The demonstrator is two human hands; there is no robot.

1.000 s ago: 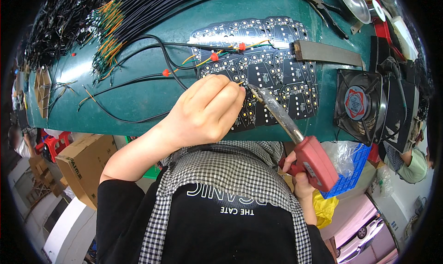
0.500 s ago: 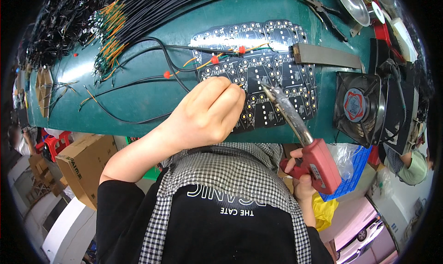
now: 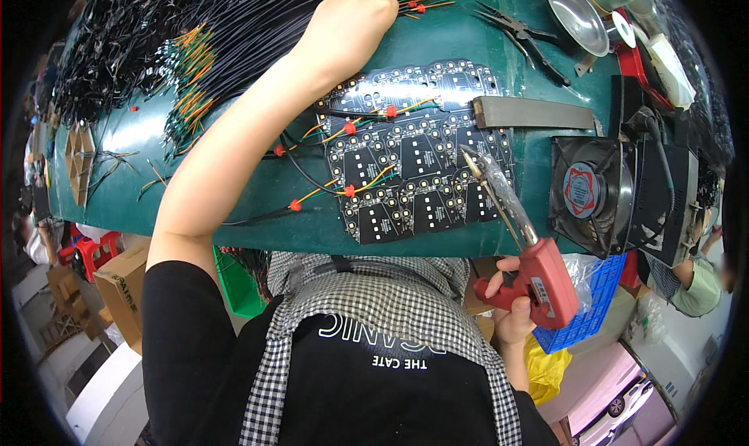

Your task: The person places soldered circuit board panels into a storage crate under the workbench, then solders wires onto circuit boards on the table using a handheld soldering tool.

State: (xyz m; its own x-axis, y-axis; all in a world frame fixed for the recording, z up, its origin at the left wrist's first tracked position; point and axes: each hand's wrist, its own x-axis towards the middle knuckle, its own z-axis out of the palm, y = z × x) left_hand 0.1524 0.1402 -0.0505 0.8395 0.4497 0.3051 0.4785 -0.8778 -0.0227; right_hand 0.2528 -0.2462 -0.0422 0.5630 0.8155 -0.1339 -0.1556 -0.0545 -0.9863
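My right hand (image 3: 511, 306) is wrapped round the red handle of a soldering gun (image 3: 548, 284). Its metal tip points up and left over a panel of black circuit boards (image 3: 421, 157) dotted with small square LEDs. Several black cables with red beads (image 3: 349, 190) and bared orange and green wire ends lie across the boards' left part. Farther off, my left hand (image 3: 351, 29) is closed at the right end of a bundle of black cables (image 3: 261, 25), beside their red beads. What its fingertips pinch is hidden.
A flat grey metal bar (image 3: 538, 114) overlaps the boards' right edge, with a fan (image 3: 591, 189) beyond it. Pliers (image 3: 524, 37) and a metal dish (image 3: 577, 15) lie at far right. Cut wires (image 3: 109, 164) are scattered left. A blue crate (image 3: 585, 313) stands below the table.
My left hand has moved from the boards up and away to the cable bundle. Two cables with red beads now show on the boards where it was. The soldering gun has barely moved.
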